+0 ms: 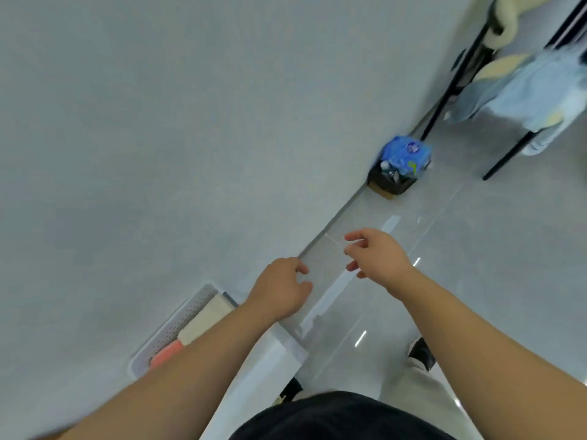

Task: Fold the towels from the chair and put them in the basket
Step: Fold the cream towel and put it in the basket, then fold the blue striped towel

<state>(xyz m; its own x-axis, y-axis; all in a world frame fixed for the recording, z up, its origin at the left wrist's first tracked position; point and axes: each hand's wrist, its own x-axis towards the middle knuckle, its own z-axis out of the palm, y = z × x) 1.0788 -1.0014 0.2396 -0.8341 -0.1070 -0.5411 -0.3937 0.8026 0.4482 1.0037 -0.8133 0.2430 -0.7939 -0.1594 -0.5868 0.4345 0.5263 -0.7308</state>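
Observation:
A white perforated basket (178, 325) stands against the wall at lower left. It holds a folded cream towel (208, 317) and a folded pink towel (166, 355), partly hidden behind my left forearm. My left hand (281, 290) hovers just right of the basket with its fingers loosely curled and nothing in it. Further right, my right hand (376, 254) is held over the floor, fingers apart and empty. At the top right a black-framed chair (451, 87) carries light blue towels (533, 93) and a cream towel (505, 17).
A small black bin (392, 181) stuffed with blue packaging (406, 152) sits by the wall between the basket and the chair. The grey wall fills the left half of the view. Glossy floor tiles run to the right, and my shoes (421, 352) show below.

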